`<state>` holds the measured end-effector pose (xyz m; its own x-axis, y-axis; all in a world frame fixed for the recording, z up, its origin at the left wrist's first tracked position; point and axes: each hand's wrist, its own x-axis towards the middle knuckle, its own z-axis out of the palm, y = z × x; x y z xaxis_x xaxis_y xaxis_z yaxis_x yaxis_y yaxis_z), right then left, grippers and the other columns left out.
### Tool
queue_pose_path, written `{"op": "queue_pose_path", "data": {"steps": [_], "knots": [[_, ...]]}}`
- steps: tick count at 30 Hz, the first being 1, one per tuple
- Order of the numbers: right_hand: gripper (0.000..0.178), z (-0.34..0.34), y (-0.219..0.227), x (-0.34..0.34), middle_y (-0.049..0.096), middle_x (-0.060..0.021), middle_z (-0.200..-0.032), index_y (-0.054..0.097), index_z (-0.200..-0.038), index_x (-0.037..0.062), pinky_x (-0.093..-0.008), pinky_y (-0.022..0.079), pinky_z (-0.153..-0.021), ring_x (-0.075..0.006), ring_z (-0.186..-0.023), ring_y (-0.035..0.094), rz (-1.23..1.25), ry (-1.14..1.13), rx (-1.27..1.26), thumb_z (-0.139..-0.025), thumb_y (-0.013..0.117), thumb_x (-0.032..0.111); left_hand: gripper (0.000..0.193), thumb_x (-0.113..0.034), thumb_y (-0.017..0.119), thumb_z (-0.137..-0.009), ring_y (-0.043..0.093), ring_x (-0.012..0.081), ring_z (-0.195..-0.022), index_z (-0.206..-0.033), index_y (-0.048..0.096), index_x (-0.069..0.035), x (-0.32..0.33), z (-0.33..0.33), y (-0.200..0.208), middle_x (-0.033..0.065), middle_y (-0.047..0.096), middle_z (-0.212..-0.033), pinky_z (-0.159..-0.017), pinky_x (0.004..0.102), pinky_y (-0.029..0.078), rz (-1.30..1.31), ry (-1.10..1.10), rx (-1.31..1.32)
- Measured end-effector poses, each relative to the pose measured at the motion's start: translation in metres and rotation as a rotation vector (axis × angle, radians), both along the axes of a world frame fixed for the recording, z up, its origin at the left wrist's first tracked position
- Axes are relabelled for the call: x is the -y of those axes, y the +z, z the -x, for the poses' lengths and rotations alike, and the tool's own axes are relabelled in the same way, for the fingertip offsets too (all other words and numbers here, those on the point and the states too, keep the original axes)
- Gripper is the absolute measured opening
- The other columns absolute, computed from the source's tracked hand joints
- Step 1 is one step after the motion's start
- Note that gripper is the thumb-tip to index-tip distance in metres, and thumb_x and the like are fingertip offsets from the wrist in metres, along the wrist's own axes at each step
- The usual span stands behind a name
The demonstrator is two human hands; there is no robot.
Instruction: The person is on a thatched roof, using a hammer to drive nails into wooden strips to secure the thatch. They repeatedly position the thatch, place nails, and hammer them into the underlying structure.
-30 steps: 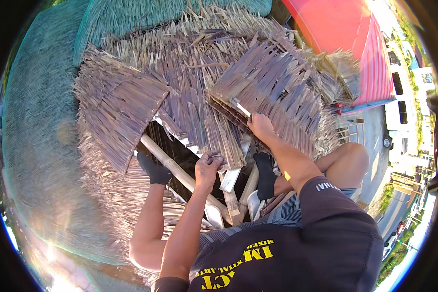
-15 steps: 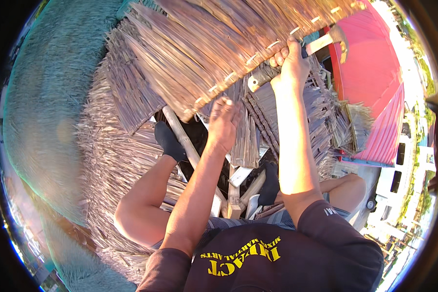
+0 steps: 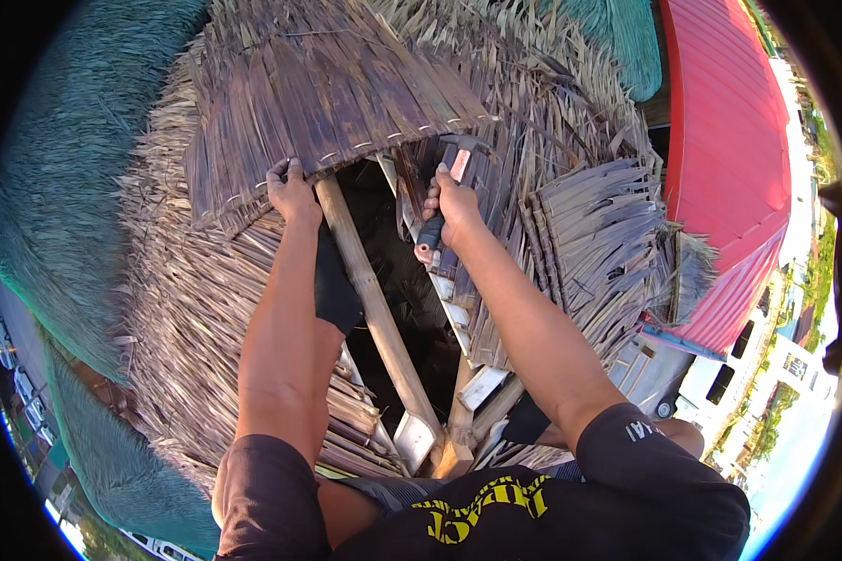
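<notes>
A panel of dry brown palm thatch (image 3: 323, 103), stitched in pale strips along its near edge, lies across the roof ahead of me. My left hand (image 3: 295, 194) pinches that edge toward its left end, thumb and fingers closed on it. In my right hand (image 3: 454, 208) is a claw hammer (image 3: 430, 234), gripped by its dark handle with the head pointing away, just below the panel's right part. Between my arms, a round wooden pole (image 3: 372, 290) runs from under the panel toward me beside a dark gap in the roof.
Slatted battens (image 3: 458, 318) line the gap's right side. Loose layered thatch (image 3: 589, 224) covers the slope to the right. A red metal roof (image 3: 725, 150) stands beyond it, green-netted thatch (image 3: 75, 168) to the left. My dark-shod foot (image 3: 335, 285) rests by the pole.
The thatch panel has gone from raised and tilted near me to lying farther off on the roof. My left hand now grips its edge. The hammer moved left with my right hand, which left the panel.
</notes>
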<state>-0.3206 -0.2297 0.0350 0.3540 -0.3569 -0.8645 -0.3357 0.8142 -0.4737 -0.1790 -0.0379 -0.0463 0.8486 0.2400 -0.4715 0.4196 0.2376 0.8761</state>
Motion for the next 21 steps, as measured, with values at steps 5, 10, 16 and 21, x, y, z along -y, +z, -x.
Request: {"op": "queue_pose_path", "data": {"steps": [5, 10, 16, 21], "knots": [[0.03, 0.035, -0.045, 0.012, 0.049, -0.0007, -0.071, 0.048, -0.104, 0.0081, -0.0299, 0.041, -0.048, -0.0122, -0.054, 0.048, 0.327, 0.429, -0.098, -0.104, 0.055, 0.037, 0.011, -0.007, 0.063, -0.099, 0.058, 0.0167, -0.089, -0.108, 0.056, -0.007, -0.024, 0.007, -0.107, 0.0047, 0.06, -0.102, -0.077, 0.033, 0.056, -0.114, 0.135, -0.188], [0.042, 0.017, -0.067, 0.031, 0.059, -0.0126, -0.072, 0.045, -0.116, 0.0013, -0.04, 0.05, -0.056, -0.023, -0.065, 0.065, 0.783, 1.021, -0.1, -0.106, 0.048, 0.042, 0.009, -0.008, 0.062, -0.1, 0.057, 0.0158, -0.086, -0.108, 0.057, -0.008, -0.032, 0.012, -0.145, 0.0044, 0.061, -0.1, -0.072, 0.0308, 0.054, -0.083, 0.089, -0.295], [0.039, -0.001, -0.089, 0.032, 0.065, -0.036, -0.092, 0.043, -0.117, -0.0026, -0.0623, 0.046, -0.079, -0.0571, -0.09, 0.061, 0.922, 1.313, -0.19, -0.107, 0.041, 0.035, 0.009, -0.01, 0.063, -0.099, 0.056, 0.0148, -0.09, -0.106, 0.057, -0.009, -0.038, 0.011, -0.151, 0.003, 0.059, -0.101, -0.078, 0.0317, 0.052, 0.0, 0.049, -0.276], [0.036, -0.002, -0.099, 0.028, 0.064, -0.0389, -0.098, 0.042, -0.118, -0.0016, -0.0634, 0.045, -0.085, -0.0583, -0.096, 0.06, 0.882, 1.316, -0.242, -0.105, 0.041, 0.032, 0.014, -0.009, 0.064, -0.098, 0.057, 0.0134, -0.092, -0.11, 0.058, -0.012, -0.062, 0.003, -0.102, 0.0008, 0.059, -0.104, -0.086, 0.033, 0.05, 0.148, -0.317, -0.555]]}}
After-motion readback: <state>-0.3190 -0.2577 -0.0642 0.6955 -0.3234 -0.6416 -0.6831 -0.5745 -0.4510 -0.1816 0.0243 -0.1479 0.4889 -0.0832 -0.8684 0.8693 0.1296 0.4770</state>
